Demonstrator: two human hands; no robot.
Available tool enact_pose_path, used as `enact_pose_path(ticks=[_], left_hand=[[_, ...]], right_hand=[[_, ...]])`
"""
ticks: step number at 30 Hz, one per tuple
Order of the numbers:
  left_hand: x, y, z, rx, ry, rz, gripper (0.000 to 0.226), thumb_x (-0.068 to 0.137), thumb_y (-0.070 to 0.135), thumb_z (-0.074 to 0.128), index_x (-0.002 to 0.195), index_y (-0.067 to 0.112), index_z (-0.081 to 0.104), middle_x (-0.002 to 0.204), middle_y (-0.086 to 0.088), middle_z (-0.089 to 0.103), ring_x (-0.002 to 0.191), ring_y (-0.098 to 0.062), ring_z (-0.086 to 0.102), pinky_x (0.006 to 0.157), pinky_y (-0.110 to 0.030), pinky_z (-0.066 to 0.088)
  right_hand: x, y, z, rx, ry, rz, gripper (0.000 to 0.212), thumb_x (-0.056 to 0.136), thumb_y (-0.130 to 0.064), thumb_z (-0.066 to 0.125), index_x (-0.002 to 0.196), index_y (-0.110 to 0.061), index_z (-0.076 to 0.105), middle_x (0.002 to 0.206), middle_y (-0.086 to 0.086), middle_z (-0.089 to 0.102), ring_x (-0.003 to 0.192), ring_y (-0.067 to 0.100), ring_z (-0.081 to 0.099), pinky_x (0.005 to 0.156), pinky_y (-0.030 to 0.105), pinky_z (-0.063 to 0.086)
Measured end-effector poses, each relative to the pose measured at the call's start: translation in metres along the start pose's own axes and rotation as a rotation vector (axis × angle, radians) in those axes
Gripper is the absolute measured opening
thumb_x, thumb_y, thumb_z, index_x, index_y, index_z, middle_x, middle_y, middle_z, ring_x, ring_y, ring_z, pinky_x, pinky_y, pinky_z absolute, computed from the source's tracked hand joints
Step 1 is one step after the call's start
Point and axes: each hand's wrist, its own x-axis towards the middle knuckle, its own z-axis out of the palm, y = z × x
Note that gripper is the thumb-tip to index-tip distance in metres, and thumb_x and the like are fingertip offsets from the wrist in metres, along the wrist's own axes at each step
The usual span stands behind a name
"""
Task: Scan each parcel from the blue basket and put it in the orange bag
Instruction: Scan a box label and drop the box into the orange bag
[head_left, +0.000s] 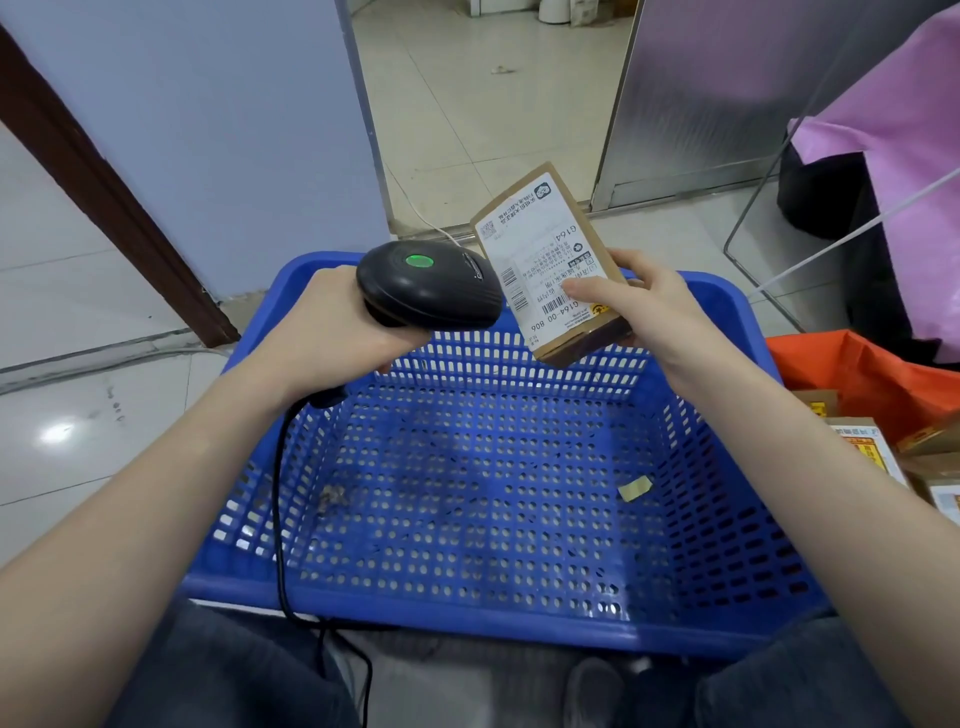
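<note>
Knees in dark trousers (218, 686) frame the bottom of my view, and the black scanner cord (280, 519) trails down between them. Right above sits the blue basket (467, 631), its perforated floor holding just a scrap of yellowish tape (635, 488) and a smudge of dirt (335, 496). Off to the right, just beside the basket, the orange bag (852, 371) gapes with several cardboard parcels (862, 447) inside. Both forearms reach out over the basket. My left hand (332, 325) is wrapped tight round the handle of the scanner (428, 286), whose head points right at the label and whose green light (419, 261) glows on top. My right hand (649, 306) grips the parcel (550, 265), thumb pressed across the white label, fingers curled behind. That parcel hangs tilted over the basket's far rim, label facing me, its left edge just beside the scanner's nose; whether they touch I can't tell. Further out, a thin wire rack frame (748, 228) stands on the tiled floor (78, 312) at right, with pink plastic (893, 135) draped over something dark behind it. Beyond all that, a pale blue wall (208, 130) at left, a doorway (493, 93) straight ahead, and a metal panel (717, 93) at right.
</note>
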Motion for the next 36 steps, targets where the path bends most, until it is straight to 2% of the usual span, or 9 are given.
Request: enact_pose_path(ticks=[6, 11, 16, 20, 22, 25, 29, 33, 36], left_hand=[[-0.003, 0.004, 0.007, -0.053, 0.021, -0.022, 0.025, 0.079, 0.030, 0.071, 0.090, 0.009, 0.065, 0.056, 0.000, 0.062, 0.051, -0.007, 0.057, 0.056, -0.024, 0.047], [-0.006, 0.028, 0.022, -0.215, 0.038, -0.100, 0.039, 0.059, 0.055, 0.068, 0.079, 0.022, 0.064, 0.055, 0.004, 0.065, 0.050, -0.019, 0.051, 0.049, -0.038, 0.046], [0.005, 0.066, 0.047, -0.282, 0.040, -0.068, 0.018, 0.079, 0.028, 0.070, 0.069, 0.016, 0.062, 0.047, 0.004, 0.061, 0.044, -0.014, 0.050, 0.055, -0.031, 0.045], [0.011, 0.110, 0.076, -0.345, -0.021, 0.003, 0.024, 0.073, 0.030, 0.073, 0.066, 0.009, 0.063, 0.048, -0.002, 0.061, 0.046, -0.011, 0.053, 0.058, -0.027, 0.046], [0.012, 0.136, 0.097, -0.344, -0.059, 0.050, 0.024, 0.079, 0.022, 0.072, 0.061, 0.011, 0.060, 0.045, 0.002, 0.058, 0.039, -0.004, 0.051, 0.052, -0.020, 0.044], [0.012, 0.171, 0.132, -0.348, -0.133, 0.094, 0.023, 0.081, 0.021, 0.069, 0.064, 0.008, 0.060, 0.046, 0.001, 0.059, 0.039, -0.004, 0.051, 0.055, -0.025, 0.045], [0.007, 0.215, 0.185, -0.314, -0.281, 0.154, 0.025, 0.081, 0.023, 0.067, 0.067, 0.004, 0.061, 0.047, 0.001, 0.059, 0.043, -0.002, 0.055, 0.058, -0.022, 0.044], [-0.005, 0.251, 0.234, -0.291, -0.399, 0.233, 0.027, 0.083, 0.026, 0.068, 0.063, 0.009, 0.059, 0.044, 0.006, 0.056, 0.045, -0.003, 0.057, 0.056, -0.022, 0.046], [-0.010, 0.271, 0.268, -0.247, -0.450, 0.288, 0.011, 0.082, 0.021, 0.068, 0.079, 0.010, 0.065, 0.048, 0.008, 0.058, 0.049, -0.007, 0.061, 0.059, -0.024, 0.050]], right_hand=[[-0.007, -0.003, -0.002, 0.003, -0.036, -0.023, 0.062, 0.082, -0.039, 0.069, 0.137, -0.028, 0.041, 0.114, -0.004, 0.067, 0.093, 0.009, 0.068, 0.085, 0.030, 0.055], [-0.018, -0.010, -0.021, 0.087, 0.040, -0.022, 0.048, 0.088, -0.044, 0.061, 0.130, -0.028, 0.045, 0.104, -0.006, 0.070, 0.093, 0.009, 0.069, 0.091, 0.039, 0.054], [-0.038, -0.018, -0.069, 0.220, 0.142, -0.065, 0.046, 0.089, -0.034, 0.063, 0.130, -0.020, 0.049, 0.094, -0.006, 0.073, 0.084, 0.009, 0.071, 0.077, 0.031, 0.056], [-0.071, -0.011, -0.130, 0.236, 0.188, -0.095, 0.048, 0.082, -0.018, 0.070, 0.125, -0.020, 0.051, 0.084, -0.008, 0.074, 0.079, 0.012, 0.070, 0.077, 0.034, 0.053], [-0.088, -0.002, -0.162, 0.242, 0.228, -0.096, 0.055, 0.071, -0.017, 0.073, 0.123, -0.016, 0.054, 0.091, -0.004, 0.074, 0.080, 0.014, 0.070, 0.077, 0.035, 0.053], [-0.112, 0.019, -0.209, 0.227, 0.331, -0.063, 0.063, 0.061, -0.020, 0.073, 0.121, -0.015, 0.056, 0.099, 0.002, 0.072, 0.086, 0.018, 0.069, 0.076, 0.036, 0.051], [-0.147, 0.060, -0.260, 0.232, 0.473, -0.001, 0.051, 0.067, -0.011, 0.078, 0.114, -0.019, 0.056, 0.105, 0.004, 0.065, 0.079, 0.014, 0.069, 0.067, 0.034, 0.052], [-0.175, 0.112, -0.304, 0.165, 0.652, 0.065, 0.051, 0.065, -0.016, 0.082, 0.108, -0.025, 0.055, 0.109, 0.005, 0.061, 0.093, 0.028, 0.066, 0.073, 0.048, 0.053], [-0.193, 0.146, -0.328, 0.019, 0.735, 0.139, 0.056, 0.072, -0.018, 0.080, 0.117, -0.025, 0.048, 0.110, -0.002, 0.056, 0.100, 0.021, 0.060, 0.081, 0.042, 0.052]])
